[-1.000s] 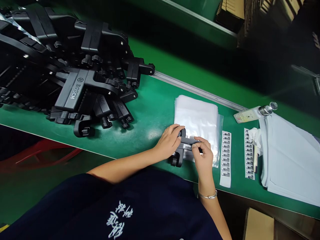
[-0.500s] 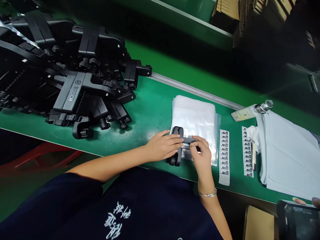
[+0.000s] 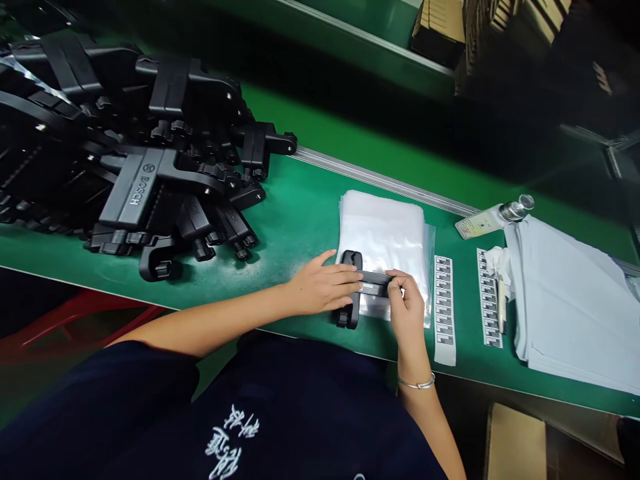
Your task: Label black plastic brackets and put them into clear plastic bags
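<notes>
A black plastic clamp bracket (image 3: pixel 353 300) with a flat bar lies across the lower left of a stack of clear plastic bags (image 3: pixel 383 223). My left hand (image 3: pixel 320 287) rests on it from the left, fingers stretched flat over the crosspiece and thumb apart. At the bar's right end my right hand (image 3: pixel 407 303) is closed, thumb and fingers pinching the edge. A small pale label (image 3: pixel 370 286) shows on the bar between my hands. Just right of the bags lies a strip of printed labels (image 3: pixel 443 310).
Many black BOSCH brackets (image 3: pixel 135 187) are piled at the left. On the right are a second label strip (image 3: pixel 490 300), a pen (image 3: pixel 501 307), a clear bottle (image 3: pixel 493 219) and a stack of white sheets (image 3: pixel 575 307). A cardboard box (image 3: pixel 517 440) stands below the table edge.
My right hand has shifted from the middle of the bar to its right end, uncovering the pale label. The left hand stays on the bracket. The view has shifted slightly.
</notes>
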A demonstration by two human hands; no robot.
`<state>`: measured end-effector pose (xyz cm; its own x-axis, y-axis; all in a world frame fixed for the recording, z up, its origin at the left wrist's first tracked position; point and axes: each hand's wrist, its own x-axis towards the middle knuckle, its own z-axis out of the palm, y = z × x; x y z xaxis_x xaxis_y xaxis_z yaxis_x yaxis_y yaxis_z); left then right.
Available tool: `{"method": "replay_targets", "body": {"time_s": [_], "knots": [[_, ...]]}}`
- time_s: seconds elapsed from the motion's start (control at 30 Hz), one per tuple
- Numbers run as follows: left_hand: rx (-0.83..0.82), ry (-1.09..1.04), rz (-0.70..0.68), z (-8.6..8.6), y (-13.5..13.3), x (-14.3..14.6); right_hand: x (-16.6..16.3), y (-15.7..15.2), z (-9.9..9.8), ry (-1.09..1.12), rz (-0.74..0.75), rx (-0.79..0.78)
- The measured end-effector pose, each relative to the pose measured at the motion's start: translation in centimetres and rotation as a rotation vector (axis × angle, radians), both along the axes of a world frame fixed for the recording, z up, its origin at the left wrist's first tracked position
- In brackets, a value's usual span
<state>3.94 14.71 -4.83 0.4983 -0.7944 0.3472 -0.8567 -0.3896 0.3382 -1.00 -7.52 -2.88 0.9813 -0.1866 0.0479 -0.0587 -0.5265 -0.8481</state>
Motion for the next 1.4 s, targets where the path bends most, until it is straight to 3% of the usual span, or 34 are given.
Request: {"method": "replay_targets", "body": {"time_s": [0.13, 0.33, 0.47, 0.6, 0.8, 0.87, 0.93, 1.07, 1.13, 1.27, 1.4], "knots": [[0.135, -0.041, -0.077, 1.1, -0.4, 0.8, -0.1, -0.1, 0.1, 0.019, 0.035, -0.024], [0.225, -0.150, -0.154, 2.8, -3.7, 1.6, 0.0, -0.6, 0.1, 0.028, 0.074, -0.018], [0.214, -0.179, -0.153, 2.6, -2.1, 1.4, 0.0, -0.9, 0.0, 0.032, 0.111, -0.003], [0.184, -0.209, -0.055, 2.1, 0.6, 0.7, -0.1, -1.0, -0.2, 0.026, 0.139, 0.011], [0.186, -0.192, -0.103, 2.7, -3.3, 0.3, 0.1, -1.3, -0.5, -0.012, 0.168, 0.020], [0.181, -0.148, -0.108, 2.8, -3.1, 0.3, 0.0, -1.5, -0.4, -0.019, 0.166, 0.013], [0.117, -0.090, -0.014, 2.7, -1.1, 0.2, -0.2, -1.7, -0.3, -0.014, 0.179, -0.002], [-0.183, 0.166, 0.445, 2.2, 3.3, -0.2, -0.5, -2.1, -0.2, -0.023, 0.332, -0.195], [-0.315, 0.345, 0.560, 1.9, 3.8, -0.6, -0.6, -2.3, -0.3, -0.043, 0.388, -0.301], [-0.454, 0.575, 0.533, 1.6, 1.8, -1.4, -1.5, -2.9, -0.8, -0.092, 0.345, -0.252], [-0.443, 0.633, 0.314, 2.9, -0.8, -2.1, -3.4, -3.0, -1.9, -0.148, 0.168, 0.045]]}}
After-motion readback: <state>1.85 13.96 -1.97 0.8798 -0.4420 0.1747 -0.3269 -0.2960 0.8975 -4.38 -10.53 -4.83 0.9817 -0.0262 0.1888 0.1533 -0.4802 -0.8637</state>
